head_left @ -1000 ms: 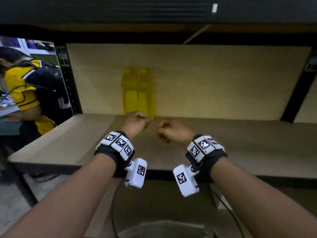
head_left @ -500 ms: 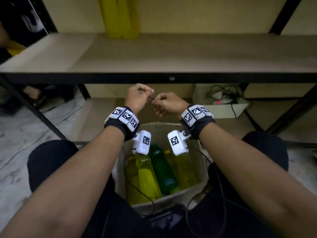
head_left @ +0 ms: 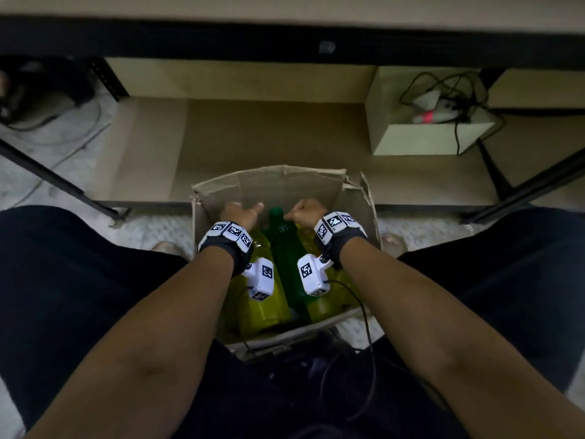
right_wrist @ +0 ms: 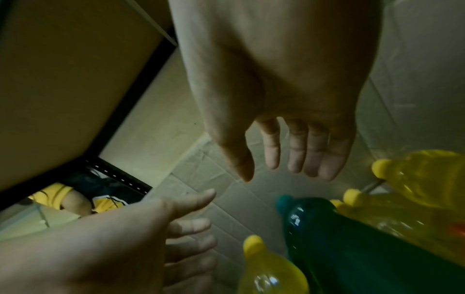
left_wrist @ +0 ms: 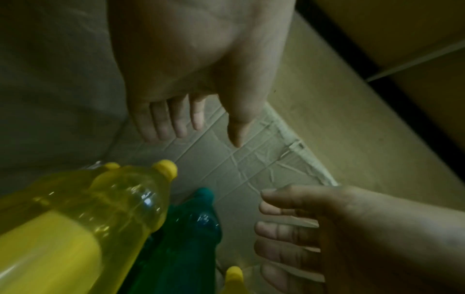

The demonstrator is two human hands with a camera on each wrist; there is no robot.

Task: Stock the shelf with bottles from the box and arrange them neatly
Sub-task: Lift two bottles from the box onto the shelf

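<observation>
An open cardboard box (head_left: 357,217) stands on the floor between my thighs. In it lie a green bottle (head_left: 281,261) and several yellow bottles (head_left: 262,305), caps pointing away from me. My left hand (head_left: 242,212) and right hand (head_left: 304,212) reach into the box's far end, either side of the green cap. In the left wrist view my left hand (left_wrist: 208,137) hangs with relaxed fingers above a yellow bottle (left_wrist: 100,208), holding nothing. The right wrist view shows my right hand (right_wrist: 271,173) likewise empty above the green bottle (right_wrist: 327,228). The bottles placed on the shelf are out of view.
The shelf's dark front edge (head_left: 285,39) runs across the top. Beyond the box lies the low bottom shelf board (head_left: 253,137), carrying a small open carton of cables (head_left: 427,137) at right. Black frame bars (head_left: 57,182) slant at both sides.
My view has tipped down from the shelf to the box. Both hands dropped from shelf height into the box, and their curled fingers have loosened.
</observation>
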